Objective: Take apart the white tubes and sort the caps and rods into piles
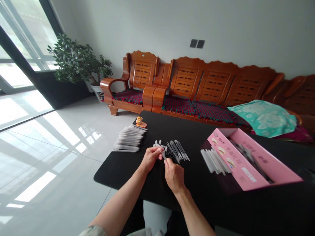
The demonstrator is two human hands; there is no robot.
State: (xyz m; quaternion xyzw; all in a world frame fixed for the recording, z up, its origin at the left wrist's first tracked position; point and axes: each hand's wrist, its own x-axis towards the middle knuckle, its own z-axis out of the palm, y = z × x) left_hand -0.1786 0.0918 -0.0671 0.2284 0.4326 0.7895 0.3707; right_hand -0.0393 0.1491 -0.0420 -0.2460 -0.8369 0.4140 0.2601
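Observation:
Over the black table (197, 183), both hands meet at a slim translucent tube (163, 154). My right hand (175, 175) is closed round its near end. With thumb and fingers pinched, my left hand (151, 158) is at the tube's far end; whether a small cap is in that pinch is too small to tell. Just beyond the fingers lie several small whitish caps (159, 143), partly hidden by my left hand. To their right is a row of thin dark-and-white sticks (179, 150). A stack of translucent tubes (130, 139) lies at the table's left edge.
On the right stands a pink open box (236, 160) with dark contents, and more whitish tubes (215, 161) lie against it. A small yellow figurine (139, 120) sits at the far left corner. Behind are a wooden sofa (187, 82) and a potted plant (76, 62).

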